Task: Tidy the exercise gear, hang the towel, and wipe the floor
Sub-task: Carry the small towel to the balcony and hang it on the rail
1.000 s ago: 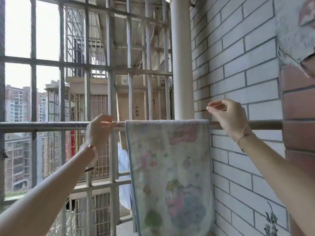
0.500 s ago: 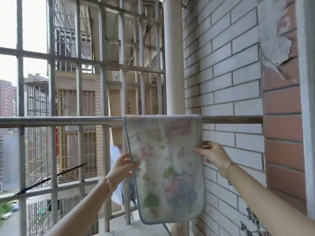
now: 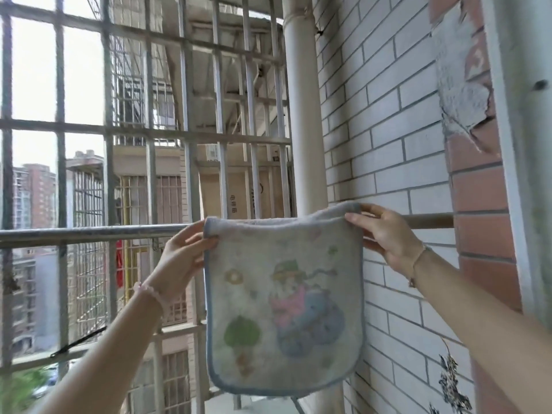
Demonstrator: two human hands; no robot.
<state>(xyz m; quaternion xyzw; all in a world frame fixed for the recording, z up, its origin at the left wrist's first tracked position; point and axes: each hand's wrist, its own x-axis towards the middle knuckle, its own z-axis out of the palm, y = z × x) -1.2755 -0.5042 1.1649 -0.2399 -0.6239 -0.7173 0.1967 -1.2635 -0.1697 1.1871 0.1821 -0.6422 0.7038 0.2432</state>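
Balcony corner, bounded ahead by a barred window grille point(image 3: 149, 135), at right by a white brick wall point(image 3: 385, 138) and a vertical drainpipe point(image 3: 301, 115). Horizontal metal rail point(image 3: 89, 233) running from the left edge to the wall. Open length of rail at left of the cloth; only a short bare stretch at right before the red brick pier point(image 3: 481, 222). Small printed towel point(image 3: 283, 297), cartoon pattern, blue binding, draped at rail height with the top fold raised at its right corner; whether the fold touches the rail cannot be told. Lower hem hanging free, just clear of the pipe behind. Left hand point(image 3: 182, 261) pinching the towel's upper left corner, thumb in front, fingers narrow and closed on the cloth. Right hand point(image 3: 388, 237) gripping the upper right corner, thumb on top, fingers curled behind, likewise closed on the fabric. Bracelets at both wrists.
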